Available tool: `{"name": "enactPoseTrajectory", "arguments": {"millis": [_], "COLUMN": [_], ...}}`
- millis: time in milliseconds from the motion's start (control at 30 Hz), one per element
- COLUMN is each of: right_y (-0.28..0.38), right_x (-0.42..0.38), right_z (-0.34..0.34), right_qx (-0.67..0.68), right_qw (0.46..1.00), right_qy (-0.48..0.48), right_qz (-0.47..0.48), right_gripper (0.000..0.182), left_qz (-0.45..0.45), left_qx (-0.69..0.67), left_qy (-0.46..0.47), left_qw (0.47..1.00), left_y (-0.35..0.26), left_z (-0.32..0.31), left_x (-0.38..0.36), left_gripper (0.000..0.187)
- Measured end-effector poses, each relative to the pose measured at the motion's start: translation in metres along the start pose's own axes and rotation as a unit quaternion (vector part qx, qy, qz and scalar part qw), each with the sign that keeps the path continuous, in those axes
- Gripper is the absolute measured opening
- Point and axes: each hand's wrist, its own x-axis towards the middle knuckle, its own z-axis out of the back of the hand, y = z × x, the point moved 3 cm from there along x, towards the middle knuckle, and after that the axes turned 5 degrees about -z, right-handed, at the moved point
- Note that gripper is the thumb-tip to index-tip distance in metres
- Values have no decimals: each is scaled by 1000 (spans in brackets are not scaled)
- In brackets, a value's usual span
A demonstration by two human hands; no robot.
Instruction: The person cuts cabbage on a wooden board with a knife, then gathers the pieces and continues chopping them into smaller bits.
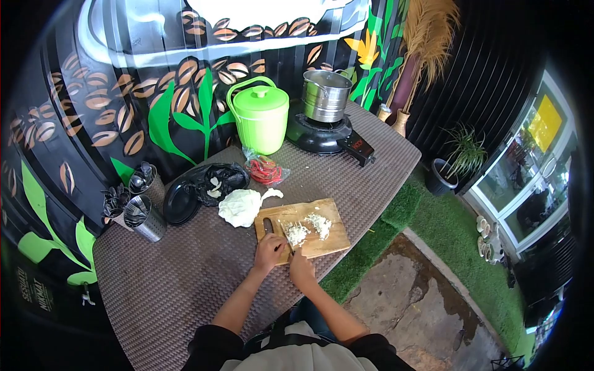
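Observation:
A wooden cutting board [331, 238] lies at the table's near right edge. Two small heaps of chopped white pieces rest on it, one at the middle [296, 234] and one farther right [320, 226]. My right hand [302, 271] is closed around the handle of a knife [289, 240], whose blade lies beside the middle heap. My left hand [270, 252] has its fingers bent together on the board's left part, next to the blade; what they may hold is too small to tell. Beyond the board's far left corner sits a pale cabbage [240, 208].
Behind the board stand a green lidded bucket [262, 117], a metal pot [326, 96] on a black stove [312, 135], and a bag of red chilies [266, 170]. Black plates [180, 204], a black plastic bag [232, 177] and cutlery holders [145, 219] are at the left.

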Motion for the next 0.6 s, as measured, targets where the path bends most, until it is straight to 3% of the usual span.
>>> {"name": "enactPoseTrajectory", "arguments": {"millis": [67,233,367,433,600], "right_y": [3,4,4,-5,-3], "right_x": [8,43,15,2,4], "right_z": [2,21,26,6,-10], "right_qx": [10,-78,-74,-16,-25], "right_qw": [1000,990,986,999,999], "right_qy": [-9,96,122,11,-22], "right_qz": [4,68,85,31,18], "right_gripper": [39,37,40,39,38], "left_qz": [12,43,61,75,80], "left_qx": [-12,-15,-3,-11,-18], "left_qy": [3,-12,-4,-15,4], "left_qw": [1000,999,998,997,997], "left_y": [-2,-1,0,-5,-4], "left_z": [3,1,1,4,5], "left_x": [0,-2,-2,0,0], "left_gripper": [10,22,28,32,37]}}
